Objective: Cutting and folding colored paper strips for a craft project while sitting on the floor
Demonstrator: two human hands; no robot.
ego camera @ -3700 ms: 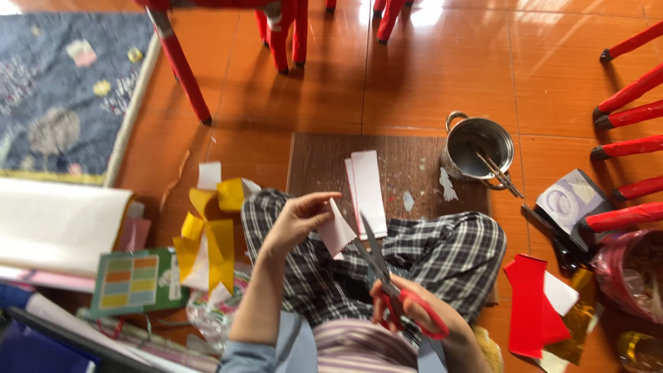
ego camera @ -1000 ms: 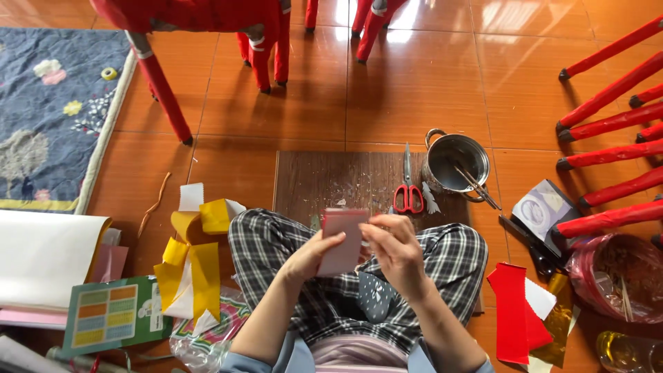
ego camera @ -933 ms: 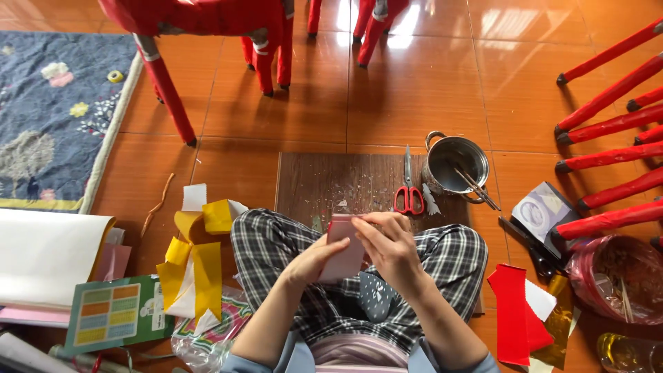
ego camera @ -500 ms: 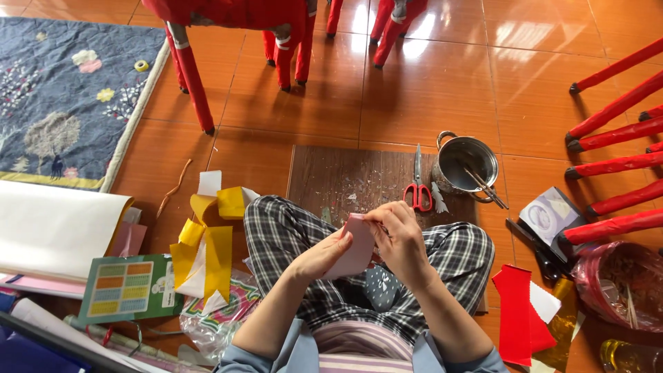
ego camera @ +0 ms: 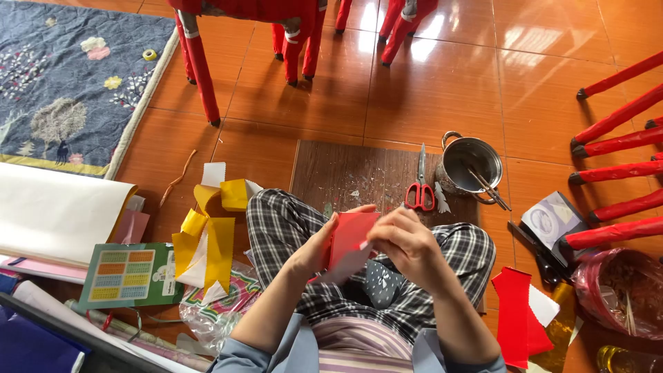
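Scissors (ego camera: pixel 418 188) now lying on board (ego camera: pixel 345 173), no longer in use; L hand (ego camera: pixel 314 249) & R hand (ego camera: pixel 407 242) both gripping, folding red paper (ego camera: pixel 349 235) over lap; cutting apparently done

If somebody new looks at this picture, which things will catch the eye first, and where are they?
In the middle, the left hand and the right hand hold a folded red paper above the lap in checked trousers. Just beyond it, red-handled scissors lie on a brown board, with a metal pot at the board's right end. Yellow paper pieces lie on the orange floor on the left.
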